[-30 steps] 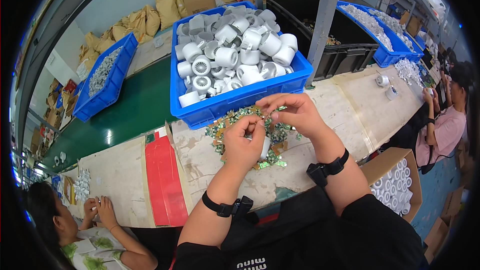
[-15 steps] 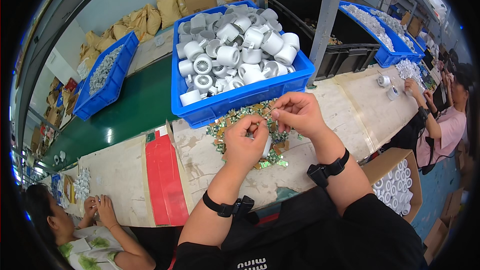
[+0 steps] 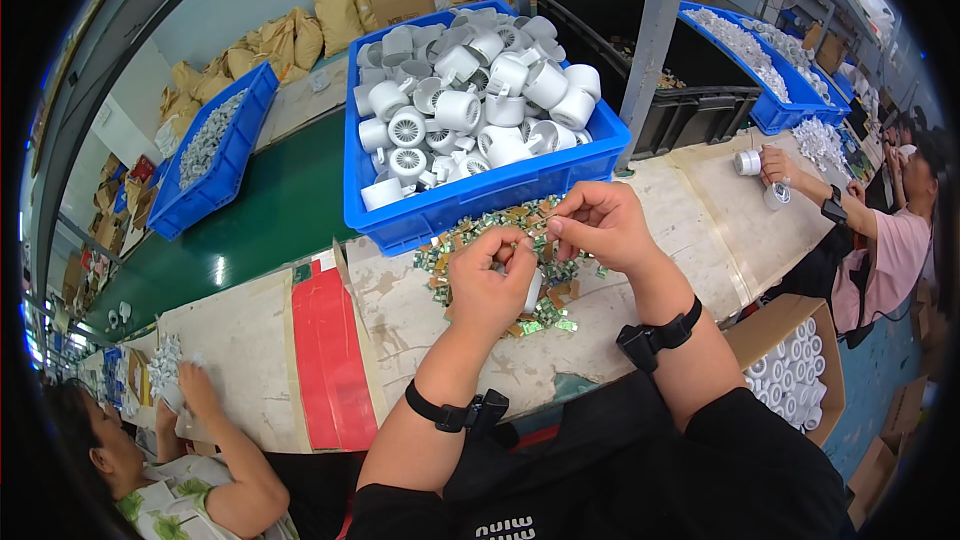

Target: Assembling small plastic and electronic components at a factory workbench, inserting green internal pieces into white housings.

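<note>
The heaped blue crate (image 3: 480,210), if knocked, could shed white housings (image 3: 458,110). Your left hand (image 3: 489,275) curls nearly closed, seemingly around a white part (image 3: 533,292) over the green boards (image 3: 546,316); your right hand (image 3: 602,224) is pinched, on what I can't tell, and slackening might lose something small there.

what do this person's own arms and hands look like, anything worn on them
The left hand and right hand are ungloved. Each forearm wears a black strap with a small black box. Black sleeves leave the forearms mostly uncovered. No cables show on the arms.
</note>
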`<action>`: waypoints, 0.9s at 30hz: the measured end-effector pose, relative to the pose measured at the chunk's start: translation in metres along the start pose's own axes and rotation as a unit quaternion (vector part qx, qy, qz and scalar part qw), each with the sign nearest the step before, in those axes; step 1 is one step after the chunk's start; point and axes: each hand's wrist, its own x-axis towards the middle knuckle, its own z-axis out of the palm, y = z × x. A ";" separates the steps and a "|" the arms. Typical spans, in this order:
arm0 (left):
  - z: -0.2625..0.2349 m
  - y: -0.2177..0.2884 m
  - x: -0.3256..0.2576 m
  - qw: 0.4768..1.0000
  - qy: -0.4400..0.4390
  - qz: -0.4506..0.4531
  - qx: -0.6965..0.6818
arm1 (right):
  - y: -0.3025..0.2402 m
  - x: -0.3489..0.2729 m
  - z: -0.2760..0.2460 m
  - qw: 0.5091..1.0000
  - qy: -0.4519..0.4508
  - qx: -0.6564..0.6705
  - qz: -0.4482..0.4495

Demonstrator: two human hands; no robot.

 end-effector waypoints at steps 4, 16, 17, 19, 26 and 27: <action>0.000 0.002 0.001 1.000 -0.001 0.012 0.015 | 0.002 0.000 -0.002 1.000 -0.024 -0.012 -0.003; -0.005 0.013 0.001 0.998 -0.024 0.011 0.063 | -0.004 -0.001 -0.002 0.999 -0.041 -0.021 0.025; -0.005 0.014 0.001 0.997 -0.025 0.009 0.069 | -0.006 -0.001 -0.001 0.998 -0.046 -0.028 0.040; -0.005 0.014 0.003 0.996 -0.031 0.049 0.066 | 0.000 0.002 -0.003 0.998 -0.050 -0.038 0.016; -0.008 0.011 0.008 0.991 -0.063 0.095 0.069 | 0.002 0.002 -0.011 0.991 -0.109 -0.069 -0.030; -0.008 0.009 0.007 0.991 -0.064 0.095 0.069 | 0.004 0.002 -0.010 0.991 -0.109 -0.069 -0.030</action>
